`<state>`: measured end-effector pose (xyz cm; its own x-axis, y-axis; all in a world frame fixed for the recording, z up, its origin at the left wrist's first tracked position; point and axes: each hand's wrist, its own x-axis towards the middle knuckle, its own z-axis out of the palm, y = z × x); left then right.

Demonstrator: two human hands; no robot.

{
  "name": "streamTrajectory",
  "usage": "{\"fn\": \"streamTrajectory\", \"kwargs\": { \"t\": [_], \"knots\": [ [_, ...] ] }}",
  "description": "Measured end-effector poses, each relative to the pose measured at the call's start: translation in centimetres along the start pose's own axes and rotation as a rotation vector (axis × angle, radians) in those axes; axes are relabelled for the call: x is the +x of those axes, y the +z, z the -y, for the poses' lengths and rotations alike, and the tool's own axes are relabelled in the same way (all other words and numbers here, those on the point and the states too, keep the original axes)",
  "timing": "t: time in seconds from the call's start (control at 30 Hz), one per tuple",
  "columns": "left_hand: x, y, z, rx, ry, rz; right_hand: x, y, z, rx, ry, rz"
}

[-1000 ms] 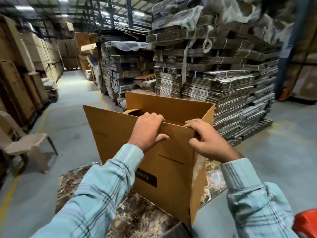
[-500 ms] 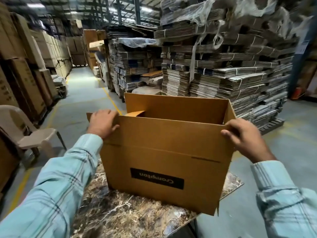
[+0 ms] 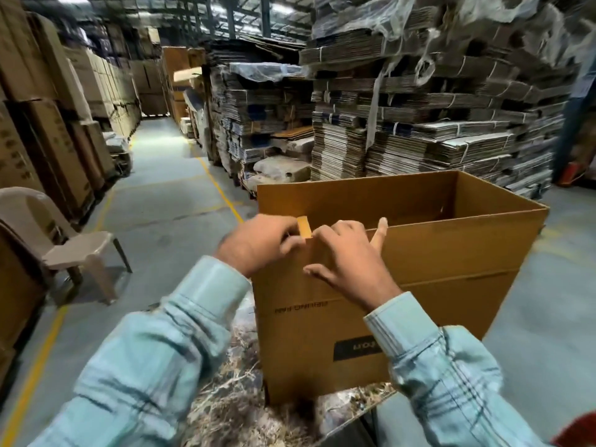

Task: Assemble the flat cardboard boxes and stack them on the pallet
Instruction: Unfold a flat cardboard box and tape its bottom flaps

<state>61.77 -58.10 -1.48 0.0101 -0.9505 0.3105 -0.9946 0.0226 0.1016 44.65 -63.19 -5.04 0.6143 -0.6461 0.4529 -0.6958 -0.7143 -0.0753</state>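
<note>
An opened brown cardboard box (image 3: 435,262) stands upright on a marbled tabletop (image 3: 238,404), its top flaps raised and a black label upside down on the near wall. Both hands meet at the box's near left corner. My left hand (image 3: 258,241) pinches a small cardboard tab (image 3: 304,226) that sticks up at that corner. My right hand (image 3: 346,258) rests on the near wall beside it, thumb spread against the cardboard and one finger hooked over the top edge.
Tall stacks of bundled flat cardboard (image 3: 419,124) on a pallet rise behind the box. Stacked brown cartons (image 3: 38,117) line the left side. A beige plastic chair (image 3: 64,250) stands at the left. A grey aisle floor (image 3: 167,195) with yellow lines runs ahead.
Both hands left the box's two outer corners and came together at its near left corner. The box now sits further right and turned in view.
</note>
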Motion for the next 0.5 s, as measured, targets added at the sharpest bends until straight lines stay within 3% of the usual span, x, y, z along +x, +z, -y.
{"fn": "streamTrajectory", "kwargs": {
  "t": [0.1,0.17,0.23,0.33,0.4,0.5],
  "knots": [
    [0.6,-0.8,3.3,-0.161,-0.042,0.051,0.0,-0.2,-0.5,0.031,0.052,0.017],
    [1.1,0.4,4.2,-0.454,-0.028,0.063,0.0,-0.4,-0.5,0.039,0.060,0.019],
    [1.7,1.3,4.1,-0.680,0.031,0.142,-0.3,-0.5,-0.4,0.039,0.075,-0.018],
    [2.6,2.1,4.3,-0.818,0.086,0.276,-1.0,-0.4,-1.0,0.070,0.086,-0.088],
    [3.2,3.2,4.2,-0.740,0.145,0.366,-1.6,-0.4,-1.3,0.085,0.073,-0.118],
    [4.4,5.5,2.1,-0.364,0.186,0.526,-2.4,-0.5,-1.7,0.071,0.043,-0.144]
  ]
}}
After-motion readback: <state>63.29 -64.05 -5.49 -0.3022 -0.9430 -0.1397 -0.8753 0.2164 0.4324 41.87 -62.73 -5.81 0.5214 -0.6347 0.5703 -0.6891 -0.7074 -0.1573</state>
